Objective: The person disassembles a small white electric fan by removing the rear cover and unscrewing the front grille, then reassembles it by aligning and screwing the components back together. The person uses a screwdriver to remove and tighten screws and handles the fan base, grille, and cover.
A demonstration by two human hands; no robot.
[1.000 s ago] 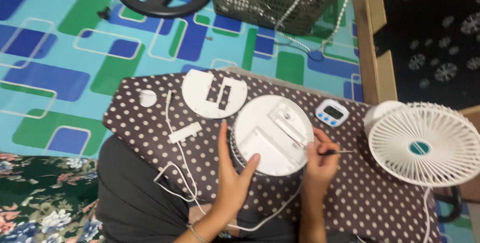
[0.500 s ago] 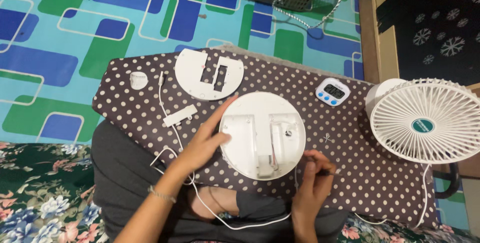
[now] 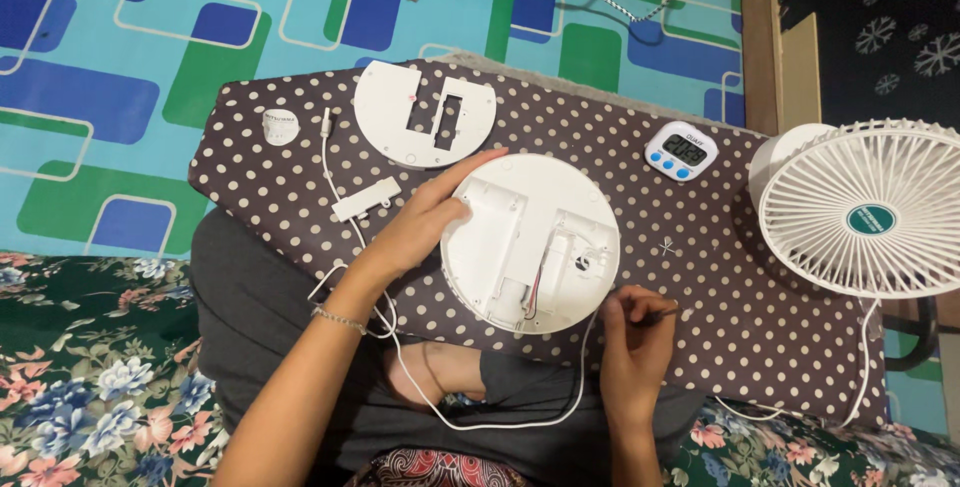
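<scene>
Resting flat, left hand (image 3: 425, 222) steadies round white base (image 3: 530, 242); right hand (image 3: 635, 332) pinches screwdriver (image 3: 662, 315).

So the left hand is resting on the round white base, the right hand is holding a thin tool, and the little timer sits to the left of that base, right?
Not quite. The head view shows the small white timer to the upper right of the round white base, between it and the white fan. The rest stands: the left hand rests on the base, and the right hand holds a thin tool.

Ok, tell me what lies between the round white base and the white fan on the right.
In the head view, between the round white base and the white fan there is mostly bare polka-dot cloth; only a small cross-shaped metal bit lies on it.
</scene>
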